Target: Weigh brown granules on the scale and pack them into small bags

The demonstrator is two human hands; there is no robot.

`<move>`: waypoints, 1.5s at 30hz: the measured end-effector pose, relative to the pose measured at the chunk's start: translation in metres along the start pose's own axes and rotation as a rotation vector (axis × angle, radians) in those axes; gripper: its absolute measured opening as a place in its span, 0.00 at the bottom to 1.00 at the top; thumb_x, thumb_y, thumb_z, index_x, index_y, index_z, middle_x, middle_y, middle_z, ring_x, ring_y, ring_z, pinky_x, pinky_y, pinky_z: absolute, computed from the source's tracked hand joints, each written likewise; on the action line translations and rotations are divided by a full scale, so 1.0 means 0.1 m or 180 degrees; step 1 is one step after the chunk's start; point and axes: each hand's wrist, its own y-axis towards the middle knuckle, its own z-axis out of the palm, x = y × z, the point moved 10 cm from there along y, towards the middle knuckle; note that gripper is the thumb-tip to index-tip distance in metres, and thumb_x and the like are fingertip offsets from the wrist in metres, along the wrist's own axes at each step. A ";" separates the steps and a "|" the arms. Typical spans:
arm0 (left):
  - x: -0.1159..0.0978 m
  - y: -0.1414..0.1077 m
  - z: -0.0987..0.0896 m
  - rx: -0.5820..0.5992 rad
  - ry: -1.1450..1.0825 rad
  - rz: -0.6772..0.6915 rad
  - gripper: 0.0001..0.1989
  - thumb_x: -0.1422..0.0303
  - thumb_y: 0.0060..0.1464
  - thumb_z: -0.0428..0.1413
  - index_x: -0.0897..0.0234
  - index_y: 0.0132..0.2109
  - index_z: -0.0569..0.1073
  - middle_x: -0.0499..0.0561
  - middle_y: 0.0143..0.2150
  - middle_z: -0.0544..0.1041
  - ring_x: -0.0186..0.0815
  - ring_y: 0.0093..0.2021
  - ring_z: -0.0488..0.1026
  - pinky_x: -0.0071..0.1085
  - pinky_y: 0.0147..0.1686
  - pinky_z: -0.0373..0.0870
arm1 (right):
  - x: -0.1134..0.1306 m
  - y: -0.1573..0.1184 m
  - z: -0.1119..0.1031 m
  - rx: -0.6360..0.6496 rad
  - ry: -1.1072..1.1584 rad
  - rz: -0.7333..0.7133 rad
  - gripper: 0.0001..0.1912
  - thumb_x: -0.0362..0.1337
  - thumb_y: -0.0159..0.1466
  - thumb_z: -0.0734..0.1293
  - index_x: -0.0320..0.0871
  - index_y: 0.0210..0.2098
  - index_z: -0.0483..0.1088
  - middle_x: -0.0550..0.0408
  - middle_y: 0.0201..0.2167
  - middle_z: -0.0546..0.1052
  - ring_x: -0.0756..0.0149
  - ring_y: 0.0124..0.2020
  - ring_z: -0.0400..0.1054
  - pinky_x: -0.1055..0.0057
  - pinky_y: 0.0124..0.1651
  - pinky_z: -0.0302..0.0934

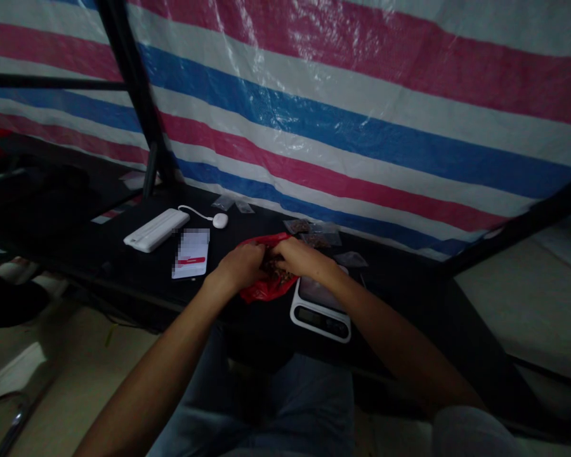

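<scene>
My left hand and my right hand meet over a crumpled red plastic bag, both gripping its gathered mouth. Brown granular material shows between my fingers at the opening. Just right of the bag, below my right forearm, lies a white digital kitchen scale with a dark display. Several small clear plastic bags stand beyond my right hand, and one holds brown material.
The black table also holds a white power bank, a small white corded device, and a pixelated white card. A striped pink, blue and white tarp hangs behind, crossed by a black metal pole.
</scene>
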 end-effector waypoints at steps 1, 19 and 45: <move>0.02 0.02 0.03 0.0003 -0.0003 0.0006 0.15 0.76 0.49 0.64 0.64 0.46 0.80 0.63 0.48 0.82 0.50 0.47 0.80 0.38 0.47 0.73 | -0.01 -0.01 -0.03 -0.0011 -0.0007 0.0004 0.11 0.24 0.63 0.68 0.40 0.39 0.81 0.47 0.38 0.84 0.60 0.40 0.78 0.69 0.42 0.64; 0.05 0.03 0.14 0.0408 0.0252 0.0307 0.13 0.71 0.62 0.54 0.61 0.48 0.83 0.56 0.50 0.84 0.45 0.51 0.80 0.31 0.49 0.72 | -0.41 -1.08 -0.70 0.0014 0.0181 0.0452 0.11 0.28 0.64 0.68 0.41 0.39 0.83 0.50 0.38 0.85 0.61 0.36 0.78 0.70 0.39 0.64; -1.46 0.25 0.32 0.0828 -0.0163 0.1794 0.12 0.77 0.61 0.54 0.65 0.40 0.83 0.55 0.40 0.85 0.40 0.42 0.81 0.28 0.40 0.69 | -1.51 -1.53 -0.55 -0.2397 0.2206 0.1223 0.17 0.50 0.60 0.70 0.41 0.32 0.77 0.55 0.26 0.78 0.66 0.26 0.69 0.69 0.31 0.63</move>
